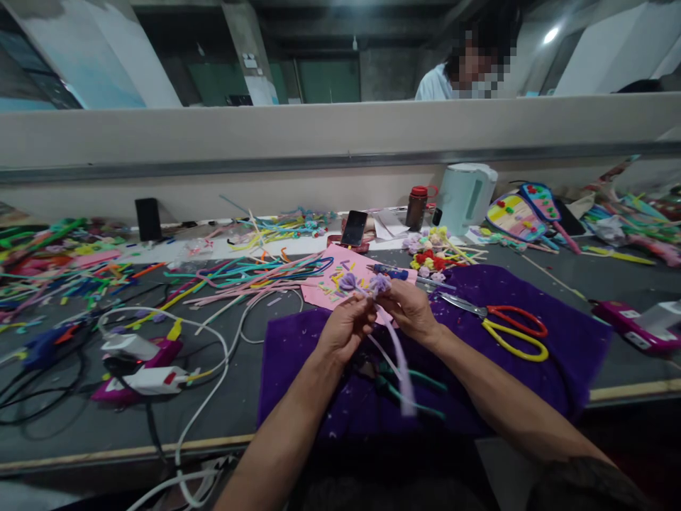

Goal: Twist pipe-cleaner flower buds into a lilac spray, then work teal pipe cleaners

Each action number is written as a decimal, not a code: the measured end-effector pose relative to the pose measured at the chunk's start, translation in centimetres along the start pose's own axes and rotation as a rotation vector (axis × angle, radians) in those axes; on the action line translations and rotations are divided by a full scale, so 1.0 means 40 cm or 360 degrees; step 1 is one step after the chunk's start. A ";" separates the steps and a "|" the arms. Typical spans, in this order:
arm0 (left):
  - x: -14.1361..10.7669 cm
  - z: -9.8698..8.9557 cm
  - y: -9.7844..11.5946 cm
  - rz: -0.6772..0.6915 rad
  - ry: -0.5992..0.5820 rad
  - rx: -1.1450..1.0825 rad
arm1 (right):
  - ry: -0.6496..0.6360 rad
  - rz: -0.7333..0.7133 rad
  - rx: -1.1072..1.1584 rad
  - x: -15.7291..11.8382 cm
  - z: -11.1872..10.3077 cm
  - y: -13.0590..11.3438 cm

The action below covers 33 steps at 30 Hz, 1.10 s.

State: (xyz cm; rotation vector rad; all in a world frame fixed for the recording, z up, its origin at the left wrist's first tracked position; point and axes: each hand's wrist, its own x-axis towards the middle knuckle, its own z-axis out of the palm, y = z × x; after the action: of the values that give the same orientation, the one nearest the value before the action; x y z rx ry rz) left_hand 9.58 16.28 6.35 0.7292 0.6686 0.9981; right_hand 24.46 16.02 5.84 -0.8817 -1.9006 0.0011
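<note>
Pinching lilac flowers [379, 284] in left hand [347, 328] and right hand [411, 309], hiding their base; dangling blurred strip [403, 365] across partly hidden pliers [387, 389]

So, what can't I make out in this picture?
In the head view:
- Where the fingers pinch the purple fuzzy piece: covered by the fingers.
- Loose end of the pale strip: blurred.
- Part of the green-handled pliers: the strip crosses in front.
- Phone screen: too small to read.
- Far-left colourful pile: cut off by the edge.
</note>
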 end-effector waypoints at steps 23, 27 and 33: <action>-0.017 0.011 -0.006 0.0534 0.0184 0.0681 | -0.0024 0.1444 0.1689 -0.007 0.015 -0.035; -0.014 0.013 -0.010 0.0545 0.0197 0.0728 | 0.0027 0.1500 0.1660 -0.010 0.020 -0.032; -0.013 0.017 -0.008 0.0565 0.0274 0.0619 | 0.0025 0.1403 0.1568 -0.003 0.018 -0.041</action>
State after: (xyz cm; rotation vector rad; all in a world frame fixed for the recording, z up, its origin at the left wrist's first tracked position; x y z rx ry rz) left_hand 10.08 15.55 6.57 1.1393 0.9181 1.2819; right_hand 23.00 15.03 6.00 -0.8952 -1.0978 1.3204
